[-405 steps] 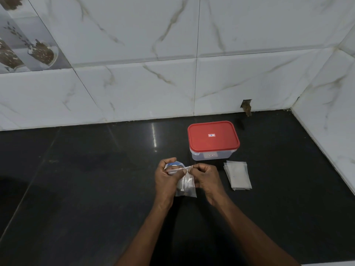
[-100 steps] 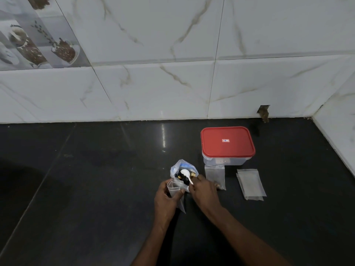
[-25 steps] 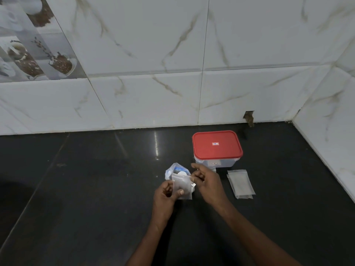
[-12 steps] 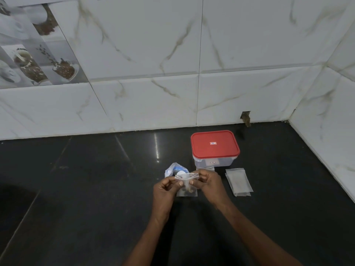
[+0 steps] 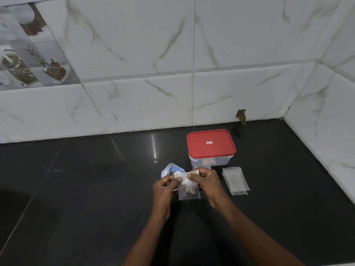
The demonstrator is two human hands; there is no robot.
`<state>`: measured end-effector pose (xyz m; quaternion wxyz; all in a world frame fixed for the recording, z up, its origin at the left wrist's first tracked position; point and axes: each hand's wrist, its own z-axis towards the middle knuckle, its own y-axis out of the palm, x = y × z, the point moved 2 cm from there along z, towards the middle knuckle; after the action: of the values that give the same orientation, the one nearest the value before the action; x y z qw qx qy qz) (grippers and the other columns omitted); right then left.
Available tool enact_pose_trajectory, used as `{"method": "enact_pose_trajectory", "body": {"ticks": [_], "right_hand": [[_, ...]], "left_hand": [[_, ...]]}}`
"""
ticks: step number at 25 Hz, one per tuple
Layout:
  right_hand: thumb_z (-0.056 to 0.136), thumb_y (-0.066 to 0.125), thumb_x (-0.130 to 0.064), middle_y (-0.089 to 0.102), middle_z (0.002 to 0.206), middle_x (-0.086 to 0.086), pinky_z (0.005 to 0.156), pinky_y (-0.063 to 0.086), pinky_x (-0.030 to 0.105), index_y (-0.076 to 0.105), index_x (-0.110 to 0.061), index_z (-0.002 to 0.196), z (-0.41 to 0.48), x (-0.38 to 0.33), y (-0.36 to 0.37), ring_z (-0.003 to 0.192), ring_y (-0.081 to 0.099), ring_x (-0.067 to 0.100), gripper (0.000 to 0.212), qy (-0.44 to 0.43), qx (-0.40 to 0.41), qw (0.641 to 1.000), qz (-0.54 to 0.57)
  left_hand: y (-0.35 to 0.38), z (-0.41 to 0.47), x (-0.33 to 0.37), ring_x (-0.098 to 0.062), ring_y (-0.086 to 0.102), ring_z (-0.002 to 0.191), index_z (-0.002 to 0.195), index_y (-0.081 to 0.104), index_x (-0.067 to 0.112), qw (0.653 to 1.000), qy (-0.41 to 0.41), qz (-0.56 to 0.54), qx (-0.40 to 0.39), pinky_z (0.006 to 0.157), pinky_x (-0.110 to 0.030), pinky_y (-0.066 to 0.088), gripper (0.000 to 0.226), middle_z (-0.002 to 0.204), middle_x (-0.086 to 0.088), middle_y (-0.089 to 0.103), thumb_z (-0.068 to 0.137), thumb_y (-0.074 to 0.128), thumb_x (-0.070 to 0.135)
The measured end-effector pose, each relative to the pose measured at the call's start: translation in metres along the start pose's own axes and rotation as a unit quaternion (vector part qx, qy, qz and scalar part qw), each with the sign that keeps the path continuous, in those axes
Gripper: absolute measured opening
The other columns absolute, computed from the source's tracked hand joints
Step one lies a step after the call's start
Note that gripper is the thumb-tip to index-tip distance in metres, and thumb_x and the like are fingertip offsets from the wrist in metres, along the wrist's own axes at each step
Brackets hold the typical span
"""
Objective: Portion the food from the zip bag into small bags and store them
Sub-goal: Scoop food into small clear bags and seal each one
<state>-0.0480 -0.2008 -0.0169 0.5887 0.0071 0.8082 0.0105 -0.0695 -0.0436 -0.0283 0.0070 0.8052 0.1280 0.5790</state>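
A small clear bag (image 5: 189, 191) with a few dark and tan food pieces at its bottom hangs between my hands above the black counter. My left hand (image 5: 166, 186) pinches the left end of its top strip, and my right hand (image 5: 206, 180) pinches the right end. Just behind my left hand stands the larger zip bag (image 5: 170, 169), crumpled, with a blue mark showing. A clear box with a red lid (image 5: 211, 144) stands shut behind my right hand. A stack of empty small bags (image 5: 235, 180) lies flat to the right.
The black counter (image 5: 86, 189) runs left and toward me. White marble-pattern tiles form the back wall (image 5: 172, 96), and a side wall (image 5: 330, 121) closes the right corner. A small chipped hole (image 5: 241, 116) sits at the base of the back wall.
One second ago my left hand held the small bag alone; my right hand has come onto its top, and both now pinch the strip, hands closer together.
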Motion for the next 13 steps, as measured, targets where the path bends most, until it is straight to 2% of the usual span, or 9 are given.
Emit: {"method": "enact_pose_trajectory", "body": {"ticks": [4, 8, 13], "right_hand": [[0.084, 0.071, -0.011, 0.074, 0.094, 0.004, 0.080, 0.060, 0.038, 0.073, -0.009, 0.092, 0.004, -0.002, -0.001, 0.092, 0.070, 0.021, 0.008, 0.020, 0.003, 1.000, -0.020], [0.084, 0.069, -0.007, 0.074, 0.085, 0.002, 0.066, 0.056, 0.023, 0.072, -0.010, 0.084, 0.006, -0.004, 0.001, 0.083, 0.071, 0.015, 0.004, 0.024, -0.012, 1.000, -0.015], [0.084, 0.068, -0.007, 0.072, 0.086, 0.002, 0.070, 0.054, 0.026, 0.072, -0.009, 0.085, 0.012, -0.006, -0.003, 0.087, 0.068, 0.015, 0.005, 0.037, -0.018, 0.999, -0.024]], "left_hand": [[0.002, 0.002, 0.009, -0.044, 0.071, 0.096, 0.091, 0.070, -0.008, 1.000, 0.004, -0.005, 0.003, 0.085, -0.059, 0.058, 0.013, 0.097, -0.019, 0.076, 0.093, 0.064, 0.003], [0.005, 0.009, 0.005, -0.047, 0.070, 0.096, 0.087, 0.072, -0.004, 1.000, -0.019, 0.019, 0.002, 0.085, -0.064, 0.057, 0.012, 0.097, -0.021, 0.075, 0.092, 0.065, 0.004], [0.010, 0.017, 0.004, -0.045, 0.070, 0.096, 0.091, 0.070, -0.006, 0.997, -0.037, 0.067, -0.034, 0.086, -0.062, 0.058, 0.012, 0.094, -0.024, 0.073, 0.089, 0.067, 0.006]]}}
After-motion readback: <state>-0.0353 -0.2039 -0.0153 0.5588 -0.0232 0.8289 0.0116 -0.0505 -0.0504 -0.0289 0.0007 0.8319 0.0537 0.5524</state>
